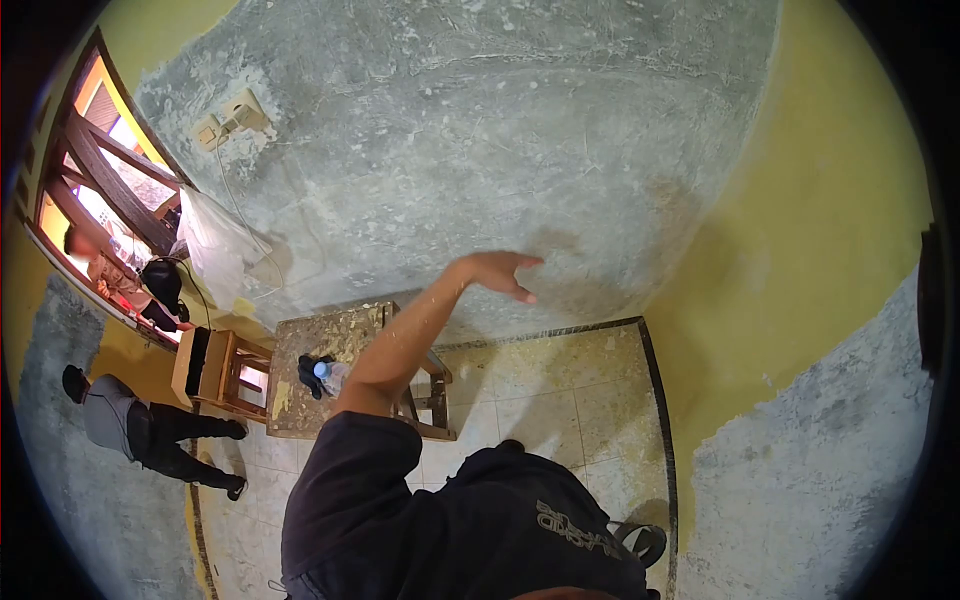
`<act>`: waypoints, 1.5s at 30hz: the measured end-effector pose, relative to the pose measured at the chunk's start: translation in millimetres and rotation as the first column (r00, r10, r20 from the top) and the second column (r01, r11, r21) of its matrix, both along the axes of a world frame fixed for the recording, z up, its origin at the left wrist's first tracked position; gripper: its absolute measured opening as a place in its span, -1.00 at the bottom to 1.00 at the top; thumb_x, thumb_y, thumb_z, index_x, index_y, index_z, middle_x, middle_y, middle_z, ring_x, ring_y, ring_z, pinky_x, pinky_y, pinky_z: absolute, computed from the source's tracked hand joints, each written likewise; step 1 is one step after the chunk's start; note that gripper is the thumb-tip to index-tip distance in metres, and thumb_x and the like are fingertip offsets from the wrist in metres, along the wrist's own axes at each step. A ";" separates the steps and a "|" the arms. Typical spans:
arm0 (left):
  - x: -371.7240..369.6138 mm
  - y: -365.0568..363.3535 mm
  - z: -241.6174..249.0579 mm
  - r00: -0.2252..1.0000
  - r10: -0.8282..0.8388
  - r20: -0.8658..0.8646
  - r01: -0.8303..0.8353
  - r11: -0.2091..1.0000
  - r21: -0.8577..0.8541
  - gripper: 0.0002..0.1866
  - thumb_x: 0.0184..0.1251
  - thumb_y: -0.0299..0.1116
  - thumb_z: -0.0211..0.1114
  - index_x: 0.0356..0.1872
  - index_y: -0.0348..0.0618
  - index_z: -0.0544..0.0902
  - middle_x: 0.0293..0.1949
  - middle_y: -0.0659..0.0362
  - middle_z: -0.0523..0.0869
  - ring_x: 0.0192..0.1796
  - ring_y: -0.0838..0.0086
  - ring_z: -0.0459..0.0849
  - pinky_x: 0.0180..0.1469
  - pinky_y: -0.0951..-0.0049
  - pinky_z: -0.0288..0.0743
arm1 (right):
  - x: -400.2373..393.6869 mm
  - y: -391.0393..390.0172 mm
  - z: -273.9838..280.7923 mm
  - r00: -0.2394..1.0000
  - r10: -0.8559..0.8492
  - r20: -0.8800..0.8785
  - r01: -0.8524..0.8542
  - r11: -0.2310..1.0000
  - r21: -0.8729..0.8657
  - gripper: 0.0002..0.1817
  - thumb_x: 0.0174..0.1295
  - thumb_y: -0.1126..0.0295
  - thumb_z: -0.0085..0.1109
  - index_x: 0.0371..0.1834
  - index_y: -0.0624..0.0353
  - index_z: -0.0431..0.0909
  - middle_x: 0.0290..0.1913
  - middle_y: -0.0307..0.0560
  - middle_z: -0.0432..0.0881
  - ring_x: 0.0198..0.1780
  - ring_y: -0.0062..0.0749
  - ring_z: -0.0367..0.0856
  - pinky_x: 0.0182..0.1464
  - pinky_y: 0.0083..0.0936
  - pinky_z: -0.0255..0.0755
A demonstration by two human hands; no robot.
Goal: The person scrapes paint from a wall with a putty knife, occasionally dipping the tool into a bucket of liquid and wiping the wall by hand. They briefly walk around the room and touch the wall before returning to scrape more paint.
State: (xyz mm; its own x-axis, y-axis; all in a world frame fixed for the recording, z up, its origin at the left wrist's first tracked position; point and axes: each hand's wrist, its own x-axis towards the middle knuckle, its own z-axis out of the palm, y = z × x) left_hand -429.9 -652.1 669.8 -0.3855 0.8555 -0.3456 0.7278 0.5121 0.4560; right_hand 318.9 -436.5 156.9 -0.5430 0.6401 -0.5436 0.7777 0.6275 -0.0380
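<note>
My left hand (pixel 497 273) reaches out in front of the bare grey wall (pixel 430 170), its wrist bent and fingers pointing to the right. Thumb and fingers are apart, with nothing held between them. Below the bare forearm stands a worn wooden table (pixel 295 400) with a blotched, peeling top. On it lie a clear plastic bottle with a blue cap (pixel 325 372) and a black bundle (pixel 312 378), partly behind my arm. My right hand is out of the picture.
A socket with a plug (pixel 235 118) sits on the wall, its cord hanging down. White plastic sheeting (pixel 215 240) hangs beside the window. A wooden stool (pixel 240 375) adjoins the table. One person (pixel 130 420) stands at left; another (pixel 115 270) is by the window. Yellow wall (pixel 820 200) rises at right.
</note>
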 end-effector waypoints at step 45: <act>227.3 -255.5 -386.8 0.670 0.656 0.347 -0.492 0.743 -0.453 -0.16 0.00 0.09 0.44 0.29 -0.14 0.40 0.11 -0.05 0.61 0.21 0.10 0.52 0.26 0.23 0.37 | -86.2 9.0 55.6 0.874 0.110 0.473 -0.096 0.994 -0.053 -0.62 0.24 0.10 -0.01 -0.11 0.17 0.57 -0.17 0.09 0.61 -0.04 -0.04 0.60 -0.07 -0.12 0.48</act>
State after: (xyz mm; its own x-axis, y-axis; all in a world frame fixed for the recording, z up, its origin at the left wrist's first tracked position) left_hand -202.6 -907.6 282.9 -0.4876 0.3370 -0.8054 -0.0175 0.9186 0.3949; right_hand 232.6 -427.5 212.5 -0.2770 0.5761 -0.7690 0.6377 0.7089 0.3014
